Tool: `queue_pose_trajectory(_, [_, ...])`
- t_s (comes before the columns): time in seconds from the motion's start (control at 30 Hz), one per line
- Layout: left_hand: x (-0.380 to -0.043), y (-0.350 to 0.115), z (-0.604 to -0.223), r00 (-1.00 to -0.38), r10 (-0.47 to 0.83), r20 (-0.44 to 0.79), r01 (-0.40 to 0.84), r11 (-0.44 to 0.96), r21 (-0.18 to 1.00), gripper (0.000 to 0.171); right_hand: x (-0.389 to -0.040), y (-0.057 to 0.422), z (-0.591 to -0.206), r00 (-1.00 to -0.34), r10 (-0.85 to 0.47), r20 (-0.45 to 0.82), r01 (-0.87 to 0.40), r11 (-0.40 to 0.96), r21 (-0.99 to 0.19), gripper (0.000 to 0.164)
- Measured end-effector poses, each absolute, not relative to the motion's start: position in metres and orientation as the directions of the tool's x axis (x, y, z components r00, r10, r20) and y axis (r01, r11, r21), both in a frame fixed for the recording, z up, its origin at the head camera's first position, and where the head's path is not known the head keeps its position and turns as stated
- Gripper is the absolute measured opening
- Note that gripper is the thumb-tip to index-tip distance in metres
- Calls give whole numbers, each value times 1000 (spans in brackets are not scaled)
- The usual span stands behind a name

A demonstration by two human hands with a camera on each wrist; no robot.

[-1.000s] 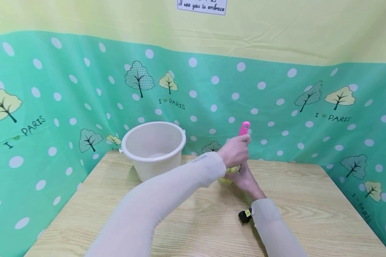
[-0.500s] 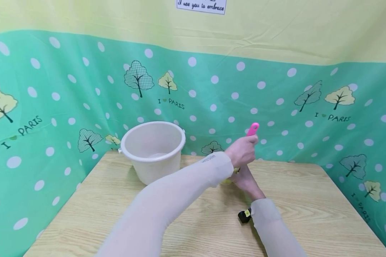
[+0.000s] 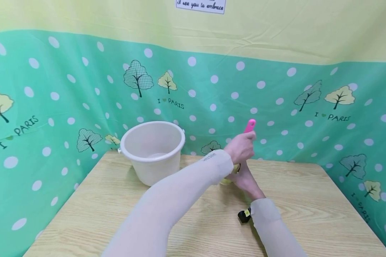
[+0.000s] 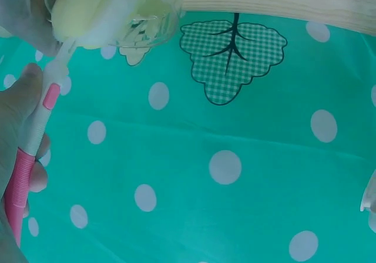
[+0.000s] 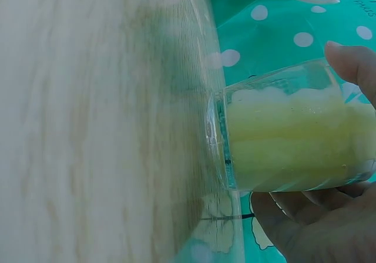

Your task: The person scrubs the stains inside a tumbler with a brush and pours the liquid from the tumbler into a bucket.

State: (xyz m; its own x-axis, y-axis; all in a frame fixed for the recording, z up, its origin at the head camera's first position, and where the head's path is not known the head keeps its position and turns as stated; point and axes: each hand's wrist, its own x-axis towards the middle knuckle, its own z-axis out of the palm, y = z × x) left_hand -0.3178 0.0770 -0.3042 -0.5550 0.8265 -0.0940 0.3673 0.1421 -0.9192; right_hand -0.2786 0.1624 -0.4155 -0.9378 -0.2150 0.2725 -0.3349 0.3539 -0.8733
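In the head view my left hand (image 3: 241, 147) reaches across and grips the pink handle (image 3: 250, 125) of a sponge cup brush, which slants up out of the fist. The left wrist view shows its pink and white handle (image 4: 22, 175), with the thumb laid along it, and its pale yellow sponge head (image 4: 79, 7) inside a clear glass. My right hand (image 5: 317, 225) holds that glass (image 5: 288, 140) round its side, thumb on one side and fingers on the other. Yellow sponge and whitish material fill much of the glass, whose base is right at the tabletop.
A large whitish bucket (image 3: 152, 157) stands at the back left of the wooden table (image 3: 206, 221). Behind the table hangs a green and yellow printed curtain (image 3: 193, 82). A small black camera (image 3: 244, 216) sits at the right wrist.
My left hand and the brush handle have shifted right, then slightly back left and up. The handle leans a little differently. My right hand and the glass stay in place.
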Motion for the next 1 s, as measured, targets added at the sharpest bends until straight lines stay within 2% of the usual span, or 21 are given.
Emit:
queue_pose_trajectory(0.27, [-324, 72, -306, -582, 808, -89, 378, 172, -909, 16, -281, 161, -418, -950, -205, 236, -292, 312, -904, 106])
queue_pose_trajectory(0.57, [-335, 59, -307, -627, 778, -37, 360, 247, -900, 22, -294, 164, -437, -989, -128, 73, -122, 439, -890, 101])
queue_pose_trajectory(0.83, [-338, 50, -303, -643, 765, -38, 388, 283, -877, 21, -293, 164, -433, -993, -115, 38, -85, 439, -895, 94])
queue_pose_trajectory(1.0, [-339, 42, -302, -637, 770, -28, 420, 317, -850, 18, -293, 165, -433, -994, -106, 23, -69, 451, -890, 96])
